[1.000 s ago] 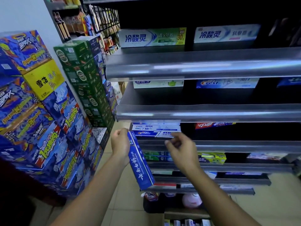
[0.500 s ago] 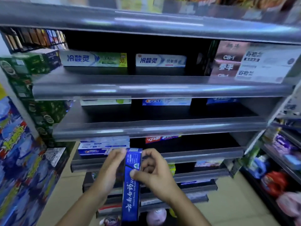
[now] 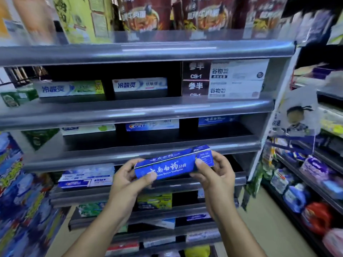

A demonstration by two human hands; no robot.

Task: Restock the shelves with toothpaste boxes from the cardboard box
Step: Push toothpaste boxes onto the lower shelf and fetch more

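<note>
A blue toothpaste box [image 3: 172, 164] with white lettering lies nearly level in front of the grey shelves, its right end a little higher. My left hand [image 3: 130, 179] grips its left end with the thumb on the front face. My right hand [image 3: 216, 175] pinches its right end. The box hangs just before the lip of the third shelf [image 3: 130, 154]. On that shelf, at the back right, stands a matching blue box [image 3: 217, 120], with a Crest box [image 3: 152, 125] to its left. The cardboard box is not in view.
More toothpaste boxes [image 3: 87, 177] sit on the shelf below at left, others on lower shelves. Noodle packs [image 3: 146, 13] fill the top shelf. Stacked blue drink cartons [image 3: 16, 191] stand at left. A rack of detergent bags [image 3: 304, 197] lines the right aisle.
The blue box has turned from upright to nearly level and risen toward the third shelf. My right hand moved to its right end. The view has tilted upward and rightward.
</note>
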